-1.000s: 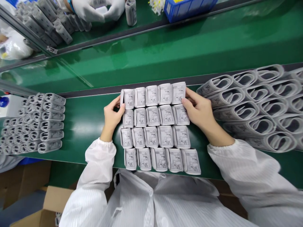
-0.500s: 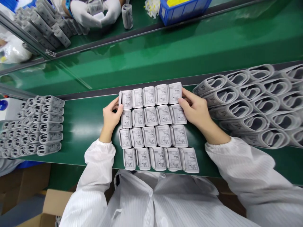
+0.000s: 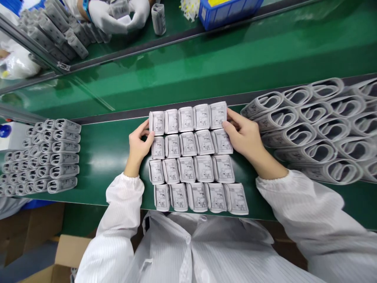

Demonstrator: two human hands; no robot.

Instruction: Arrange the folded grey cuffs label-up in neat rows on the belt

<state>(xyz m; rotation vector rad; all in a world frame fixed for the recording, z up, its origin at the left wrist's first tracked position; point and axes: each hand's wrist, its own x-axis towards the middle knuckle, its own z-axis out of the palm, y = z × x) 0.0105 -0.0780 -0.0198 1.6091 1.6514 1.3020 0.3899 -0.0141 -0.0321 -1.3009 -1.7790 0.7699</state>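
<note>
A block of folded grey cuffs [image 3: 194,157], each printed with a small diagram, lies on the green counter [image 3: 108,157] directly in front of the person, set out in four rows of five that touch side by side; the left hand [image 3: 139,146] presses against the left end of the two far rows, its fingers [image 3: 146,126] curled around the end cuff of the farthest row, thumb on top; the right hand [image 3: 246,135] bears on the right end of the same rows, fingers [image 3: 232,116] bent against the last cuff of the farthest row and the one just nearer, so both hands are closed in on the block from opposite sides rather than lifting any piece clear; white striped sleeves [image 3: 294,196] cover both forearms to the wrist; to the right, just beside the right hand, lies a stack of larger rolled cuffs [image 3: 315,129] with their open loops facing the camera; to the left, well apart from the block, lies a smaller stack of rolled cuffs [image 3: 44,157] in neat rows; beyond the counter runs a green conveyor belt [image 3: 206,63]; on its far side a co-worker's white-gloved hands [image 3: 118,17] hold a cuff, with more cuffs [image 3: 55,27] piled beside them and a blue bin [image 3: 229,10] near; a cardboard box [image 3: 67,251] sits below the counter's near edge.
</note>
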